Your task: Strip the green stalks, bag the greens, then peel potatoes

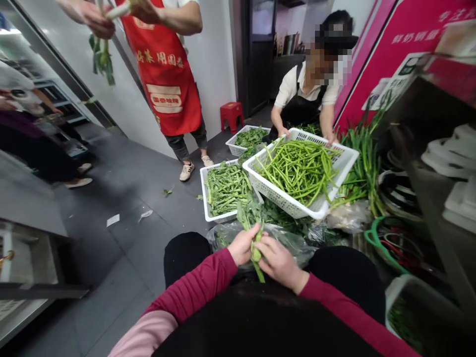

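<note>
Between my knees, a leafy green vegetable stalk (256, 250) is gripped by both hands, its leaves pointing away from me and its stem end hanging toward my lap. My left hand (243, 244) is closed around it from the left. From the right, the fingers of my right hand (277, 260) press on the same stalk. A clear plastic bag (293, 243) lies below and behind my hands. Just beyond is a white basket (205, 198) of cut green stems (227, 188). To its right, a co-worker's hands hold a tilted white basket (293, 206) of long thin green stalks (301, 171).
Another white basket (232, 148) of leafy greens sits farther back near a red stool (232, 116). A person in a red apron (159, 74) stands left, holding a leek-like stalk. At right are long green onions (366, 153), a green basket (385, 248) and a metal shelf (427, 208).
</note>
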`<action>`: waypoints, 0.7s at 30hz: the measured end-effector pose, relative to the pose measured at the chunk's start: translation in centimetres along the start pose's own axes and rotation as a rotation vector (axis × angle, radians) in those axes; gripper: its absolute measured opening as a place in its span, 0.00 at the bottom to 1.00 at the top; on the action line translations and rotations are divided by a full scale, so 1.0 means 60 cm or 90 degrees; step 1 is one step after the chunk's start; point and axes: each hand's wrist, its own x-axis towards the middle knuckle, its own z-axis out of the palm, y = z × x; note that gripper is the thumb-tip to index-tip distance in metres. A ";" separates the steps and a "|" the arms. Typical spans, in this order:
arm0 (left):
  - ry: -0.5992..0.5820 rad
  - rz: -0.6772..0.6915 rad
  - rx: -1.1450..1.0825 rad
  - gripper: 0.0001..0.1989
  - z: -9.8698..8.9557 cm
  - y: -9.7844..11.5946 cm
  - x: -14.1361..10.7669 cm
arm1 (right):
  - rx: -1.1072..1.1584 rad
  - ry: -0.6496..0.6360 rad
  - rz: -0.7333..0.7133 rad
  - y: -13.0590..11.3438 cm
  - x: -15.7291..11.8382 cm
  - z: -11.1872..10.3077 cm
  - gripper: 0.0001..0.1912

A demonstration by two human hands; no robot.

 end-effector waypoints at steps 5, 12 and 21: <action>-0.052 0.033 0.128 0.22 -0.019 0.016 -0.015 | 0.282 0.121 0.312 0.008 0.006 0.011 0.12; -0.073 0.105 0.313 0.23 -0.009 0.014 -0.038 | 0.595 0.074 0.641 0.037 0.074 0.015 0.24; 0.115 0.195 0.360 0.23 0.009 -0.006 -0.036 | 0.802 0.298 0.732 0.029 0.062 0.060 0.20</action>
